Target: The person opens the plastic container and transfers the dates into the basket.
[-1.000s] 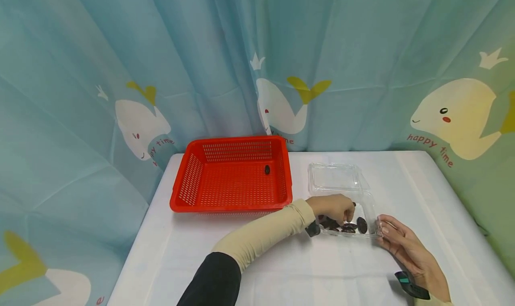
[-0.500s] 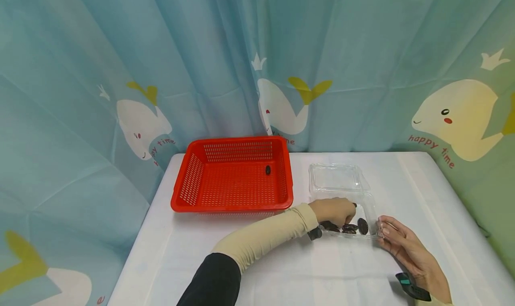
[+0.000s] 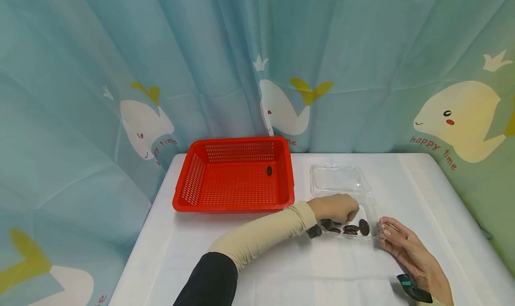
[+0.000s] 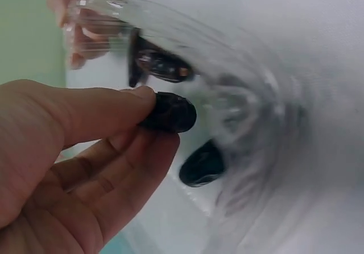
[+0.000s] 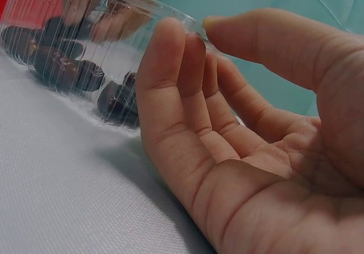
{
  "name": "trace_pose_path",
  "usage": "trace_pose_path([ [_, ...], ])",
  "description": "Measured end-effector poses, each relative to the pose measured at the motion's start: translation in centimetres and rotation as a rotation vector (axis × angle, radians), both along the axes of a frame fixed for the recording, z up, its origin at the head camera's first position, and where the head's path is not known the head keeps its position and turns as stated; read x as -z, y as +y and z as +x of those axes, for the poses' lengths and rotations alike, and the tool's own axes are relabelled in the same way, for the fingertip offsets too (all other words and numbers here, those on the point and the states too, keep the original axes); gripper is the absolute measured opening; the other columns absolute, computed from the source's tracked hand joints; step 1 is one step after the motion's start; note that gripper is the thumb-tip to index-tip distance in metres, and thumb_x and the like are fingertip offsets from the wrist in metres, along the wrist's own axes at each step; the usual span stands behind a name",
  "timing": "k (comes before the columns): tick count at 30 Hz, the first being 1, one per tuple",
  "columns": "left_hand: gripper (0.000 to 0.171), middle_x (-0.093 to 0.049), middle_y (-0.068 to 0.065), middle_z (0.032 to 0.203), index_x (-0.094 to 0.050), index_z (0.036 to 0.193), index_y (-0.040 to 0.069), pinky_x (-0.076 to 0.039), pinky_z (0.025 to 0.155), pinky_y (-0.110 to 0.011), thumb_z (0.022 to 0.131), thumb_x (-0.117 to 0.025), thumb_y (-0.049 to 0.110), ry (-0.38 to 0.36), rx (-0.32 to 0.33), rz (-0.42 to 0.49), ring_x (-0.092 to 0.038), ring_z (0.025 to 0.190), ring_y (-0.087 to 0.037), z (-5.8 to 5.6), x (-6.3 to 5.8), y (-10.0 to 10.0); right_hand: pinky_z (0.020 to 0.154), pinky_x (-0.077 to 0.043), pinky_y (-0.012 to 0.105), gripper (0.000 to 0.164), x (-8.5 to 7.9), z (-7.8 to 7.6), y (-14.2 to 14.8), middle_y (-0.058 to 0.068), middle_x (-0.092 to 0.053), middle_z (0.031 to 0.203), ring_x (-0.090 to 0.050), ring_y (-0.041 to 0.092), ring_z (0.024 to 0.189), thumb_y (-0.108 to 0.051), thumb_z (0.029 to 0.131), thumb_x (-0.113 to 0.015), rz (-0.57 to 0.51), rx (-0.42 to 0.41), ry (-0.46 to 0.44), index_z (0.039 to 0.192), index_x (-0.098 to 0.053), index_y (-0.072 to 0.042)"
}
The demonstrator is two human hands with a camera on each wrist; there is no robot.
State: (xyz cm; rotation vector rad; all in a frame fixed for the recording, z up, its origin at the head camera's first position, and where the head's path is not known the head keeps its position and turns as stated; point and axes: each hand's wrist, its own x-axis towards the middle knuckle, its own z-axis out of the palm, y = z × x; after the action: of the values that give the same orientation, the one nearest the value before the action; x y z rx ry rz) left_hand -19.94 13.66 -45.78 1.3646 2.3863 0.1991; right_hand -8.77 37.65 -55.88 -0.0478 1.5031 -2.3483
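In the head view my left hand (image 3: 335,207) is over the clear plastic clamshell box (image 3: 372,203), reaching in from the left. The left wrist view shows its thumb and fingertips pinching a dark, shiny date (image 4: 176,113) above the box floor. Other dates (image 3: 364,227) lie in the box, mostly along its near side. My right hand (image 3: 410,248) is at the box's right end, thumb and fingers pinching its rim (image 5: 193,25). The box's lid (image 3: 338,178) is folded back, away from me.
A red plastic basket (image 3: 237,207) stands left of the box, with one dark date (image 3: 269,170) near its right wall. Both rest on a white-covered table (image 3: 297,270). A blue-green curtain (image 3: 209,73) hangs behind and at the sides.
My left hand has shifted slightly within the box, and more of the dates near its left front now show. The right hand stays at the rim.
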Motion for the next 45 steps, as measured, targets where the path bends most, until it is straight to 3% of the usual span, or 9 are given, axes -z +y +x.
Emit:
trace_pose_path([
  [9, 0.012, -0.071, 0.007, 0.098, -0.073, 0.103, 0.012, -0.046, 0.076, -0.009, 0.094, -0.072, 0.004, -0.028, 0.071, 0.062, -0.057, 0.086, 0.0, -0.8, -2.5, -0.2, 0.084, -0.061, 0.024, 0.04, -0.3, 0.1, -0.2, -0.008, -0.068, 0.111, -0.067, 0.005, 0.096, 0.004, 0.11, -0.037, -0.051, -0.012, 0.001, 0.127, -0.062, -0.021],
  [20, 0.011, -0.073, 0.003, 0.104, -0.073, 0.107, 0.008, -0.046, 0.079, -0.008, 0.096, -0.071, 0.006, -0.104, 0.038, 0.151, -0.062, 0.093, -0.001, -2.5, -5.6, -2.2, 0.083, -0.061, 0.024, 0.039, -0.5, 0.2, -0.3, -0.008, -0.069, 0.11, -0.068, 0.004, 0.096, 0.003, 0.109, -0.038, -0.042, 0.007, -0.016, 0.125, -0.063, -0.021],
  [29, 0.01, -0.073, 0.002, 0.104, -0.073, 0.106, 0.01, -0.051, 0.081, -0.01, 0.097, -0.071, 0.007, -0.196, -0.083, 0.257, -0.067, 0.095, -0.006, -4.8, -8.2, -6.0, 0.083, -0.061, 0.025, 0.039, -0.6, 0.2, -0.4, -0.008, -0.07, 0.109, -0.068, 0.005, 0.096, 0.003, 0.109, -0.039, -0.045, 0.016, -0.04, 0.124, -0.065, -0.022],
  [33, 0.011, -0.074, -0.005, 0.108, -0.073, 0.107, 0.005, -0.054, 0.083, -0.014, 0.096, -0.071, 0.007, -0.251, -0.136, 0.323, -0.07, 0.098, -0.014, -5.8, -9.3, -8.1, 0.083, -0.062, 0.025, 0.039, -0.5, 0.2, -0.3, -0.008, -0.071, 0.11, -0.069, 0.005, 0.097, 0.004, 0.109, -0.038, -0.048, 0.011, -0.038, 0.124, -0.065, -0.021],
  [39, 0.014, -0.073, -0.009, 0.109, -0.073, 0.11, 0.002, -0.057, 0.085, -0.019, 0.096, -0.071, 0.007, -0.32, -0.229, 0.388, -0.072, 0.101, -0.017, -7.5, -9.9, -10.8, 0.084, -0.061, 0.025, 0.038, -0.4, 0.1, -0.1, -0.007, -0.071, 0.111, -0.069, 0.005, 0.097, 0.003, 0.109, -0.039, -0.046, 0.008, -0.039, 0.125, -0.064, -0.021],
  [45, 0.016, -0.075, -0.008, 0.108, -0.074, 0.112, 0.003, -0.058, 0.088, -0.024, 0.096, -0.072, 0.007, -0.385, -0.317, 0.484, -0.073, 0.101, -0.017, -8.5, -10.1, -13.4, 0.086, -0.062, 0.025, 0.04, -0.4, 0.0, -0.2, -0.007, -0.072, 0.112, -0.07, 0.005, 0.099, 0.004, 0.11, -0.038, -0.072, -0.004, -0.03, 0.126, -0.065, -0.021],
])
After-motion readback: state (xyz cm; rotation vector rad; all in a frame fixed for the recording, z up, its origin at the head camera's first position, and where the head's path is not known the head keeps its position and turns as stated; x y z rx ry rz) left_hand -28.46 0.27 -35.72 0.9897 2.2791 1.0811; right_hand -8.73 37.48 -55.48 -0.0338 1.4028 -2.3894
